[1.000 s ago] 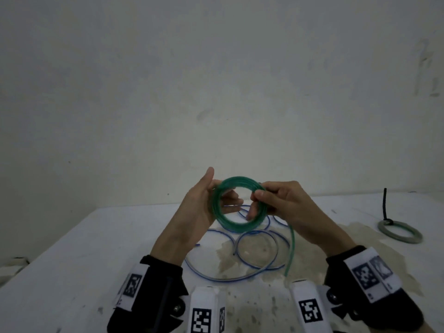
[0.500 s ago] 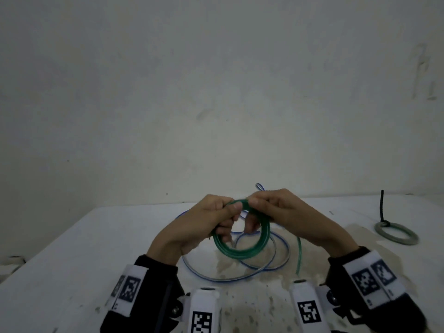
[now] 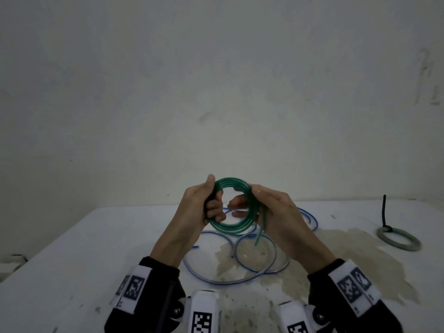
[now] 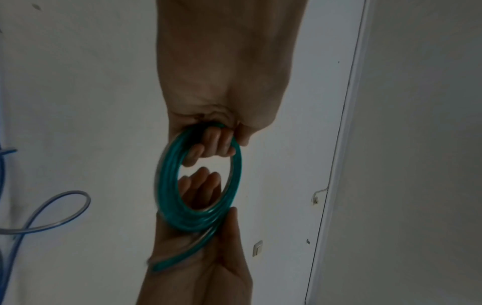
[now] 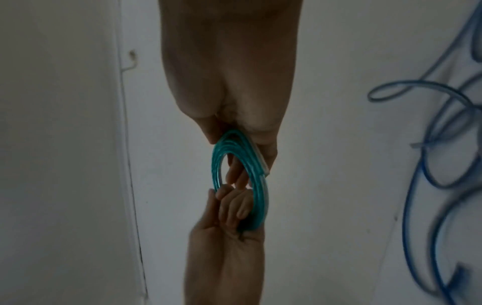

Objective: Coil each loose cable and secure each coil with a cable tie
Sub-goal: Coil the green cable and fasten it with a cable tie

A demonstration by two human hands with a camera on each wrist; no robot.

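We are holding the green cable coil up above the desk, upright, facing us. Our left hand is gripping it at 9 o'clock, fingers curled through the ring, thumb on the outer rim. Our right hand is pinching the turns at 3 o'clock, thumb in front, fingers reaching through the middle. The free end is hanging down at about 5 o'clock, short and not yet tucked.

We are judging it light, springy plastic tubing, smooth, likely slippery; the turns will probably spring open if either grip lets go. Best hold: clamp all turns together at 1 spot, keep the tail under the thumb, tie right beside that pinch.

The blue cable is lying loose on the desk at 6 o'clock below the coil. A grey coil, with a black tie sticking up, is sitting well apart at 3 o'clock.
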